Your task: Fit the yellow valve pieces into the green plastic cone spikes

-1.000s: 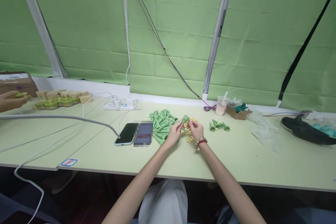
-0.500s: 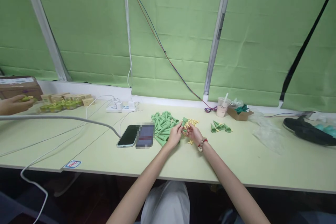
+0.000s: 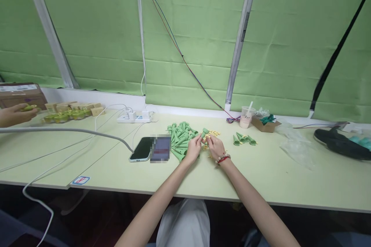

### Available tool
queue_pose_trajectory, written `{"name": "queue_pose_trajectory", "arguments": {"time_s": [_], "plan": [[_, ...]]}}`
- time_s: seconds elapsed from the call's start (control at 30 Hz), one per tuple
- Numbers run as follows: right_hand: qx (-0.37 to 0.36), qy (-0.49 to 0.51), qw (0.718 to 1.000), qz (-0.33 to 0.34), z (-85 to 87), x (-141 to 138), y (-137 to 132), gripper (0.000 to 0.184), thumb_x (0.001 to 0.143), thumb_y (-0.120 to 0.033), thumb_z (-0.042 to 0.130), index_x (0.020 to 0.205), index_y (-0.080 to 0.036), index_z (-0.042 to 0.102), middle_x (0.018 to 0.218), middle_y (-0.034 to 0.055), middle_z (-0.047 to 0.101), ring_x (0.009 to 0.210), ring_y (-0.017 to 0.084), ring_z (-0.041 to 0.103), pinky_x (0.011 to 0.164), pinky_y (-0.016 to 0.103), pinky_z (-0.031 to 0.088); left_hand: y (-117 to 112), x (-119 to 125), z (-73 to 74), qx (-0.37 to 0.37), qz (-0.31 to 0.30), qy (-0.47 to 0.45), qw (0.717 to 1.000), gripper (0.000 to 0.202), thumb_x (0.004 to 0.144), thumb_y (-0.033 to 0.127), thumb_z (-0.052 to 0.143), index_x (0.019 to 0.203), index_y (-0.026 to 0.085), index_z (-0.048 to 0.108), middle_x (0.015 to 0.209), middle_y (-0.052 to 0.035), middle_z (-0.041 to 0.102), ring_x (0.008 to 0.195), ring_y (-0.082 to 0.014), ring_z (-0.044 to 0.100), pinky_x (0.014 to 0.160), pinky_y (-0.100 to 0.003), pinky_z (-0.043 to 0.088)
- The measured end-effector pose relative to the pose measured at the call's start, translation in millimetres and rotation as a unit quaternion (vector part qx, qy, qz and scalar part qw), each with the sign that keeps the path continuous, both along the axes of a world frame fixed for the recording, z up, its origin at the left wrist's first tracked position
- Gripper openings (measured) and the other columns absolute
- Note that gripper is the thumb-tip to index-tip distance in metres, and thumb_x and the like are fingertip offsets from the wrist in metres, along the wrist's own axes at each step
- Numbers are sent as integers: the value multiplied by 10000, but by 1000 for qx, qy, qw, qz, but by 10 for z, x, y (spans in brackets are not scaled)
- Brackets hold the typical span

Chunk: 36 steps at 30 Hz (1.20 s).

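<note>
My left hand is closed around a green plastic cone, whose wide end points up and away from me. Close beside it, my right hand has its fingers pinched together near the cone's wide end; a small yellow piece seems to be between them, though it is mostly hidden. To the left of my hands lies a pile of green cones. Small yellow pieces are scattered just behind and under my right hand. Several cones with yellow bits lie apart on the right.
Left of the pile are a phone and a blurred dark rectangle. Behind stand a power strip, a drink cup and a small cardboard box. Another person's hand is at far left. Cables cross the left table.
My right hand has turned and drawn its fingers in closer to the cone in my left hand. The left hand has hardly moved.
</note>
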State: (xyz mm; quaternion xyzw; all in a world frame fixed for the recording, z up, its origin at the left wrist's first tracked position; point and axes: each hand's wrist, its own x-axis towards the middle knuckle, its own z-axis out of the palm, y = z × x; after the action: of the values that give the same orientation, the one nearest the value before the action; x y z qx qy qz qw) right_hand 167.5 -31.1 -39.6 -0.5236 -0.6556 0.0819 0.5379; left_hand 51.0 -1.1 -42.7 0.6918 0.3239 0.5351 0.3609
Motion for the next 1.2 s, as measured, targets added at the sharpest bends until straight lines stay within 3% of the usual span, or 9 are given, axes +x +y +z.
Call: {"name": "queue_pose_trajectory", "arguments": {"time_s": [0.13,0.27,0.37,0.53,0.7,0.83,0.93,1.1,1.2], "plan": [[-104,313,933,143,29,-140,4,420,819,-530,327,541,-219,383,437,-27,366,398,122,351,441,266,327,-31,-19,48,35,-8,-13,999,324,790,246,460,1046,120,613,722,-22,614,558,-100,474,590,-226,393],[-181,393,873,223,59,-135,39,429,799,-551,339,520,-229,287,397,-71,246,334,94,263,369,240,288,-17,-36,58,91,7,-15,996,285,767,209,511,1020,155,632,885,-59,609,736,-129,544,730,-260,418],[-174,338,911,163,61,-84,42,418,781,-581,353,610,-207,429,467,-33,411,353,104,377,384,251,338,20,-24,43,62,16,-31,997,274,765,223,522,1004,150,635,897,-68,594,703,-127,566,684,-263,445],[-8,101,995,24,34,6,29,300,773,-489,457,843,-207,531,706,26,569,558,154,519,542,284,417,65,-2,13,-38,17,-78,996,329,744,275,549,1027,121,614,955,-79,562,544,-88,561,517,-248,467],[-32,142,988,59,17,20,53,331,779,-482,432,609,-207,504,562,13,496,575,162,484,606,297,402,41,-21,15,-53,4,-76,996,324,717,263,567,1002,123,634,831,-44,547,591,-109,553,462,-243,477],[-158,295,926,172,64,-13,66,409,781,-532,374,512,-227,325,410,-65,248,393,117,340,450,258,361,51,-32,30,-26,-27,-86,996,288,694,250,591,945,130,664,806,-46,586,652,-121,544,562,-264,488],[-198,318,905,205,103,-10,58,419,790,-543,334,518,-232,267,414,-70,238,367,105,315,424,248,352,67,-18,31,-16,-31,-101,994,272,669,209,617,925,136,673,872,-68,634,773,-150,567,708,-289,467],[-101,152,982,52,72,42,30,382,807,-549,322,697,-213,467,592,6,512,481,141,470,507,278,392,70,21,10,-67,-18,-112,991,319,661,239,631,954,117,660,868,-85,663,737,-156,587,725,-305,455],[-40,65,996,49,57,59,22,326,813,-500,363,701,-218,481,639,11,524,558,148,489,572,280,400,61,20,2,-79,-24,-111,990,325,663,259,630,947,103,661,848,-91,671,724,-159,593,713,-310,460]]}}
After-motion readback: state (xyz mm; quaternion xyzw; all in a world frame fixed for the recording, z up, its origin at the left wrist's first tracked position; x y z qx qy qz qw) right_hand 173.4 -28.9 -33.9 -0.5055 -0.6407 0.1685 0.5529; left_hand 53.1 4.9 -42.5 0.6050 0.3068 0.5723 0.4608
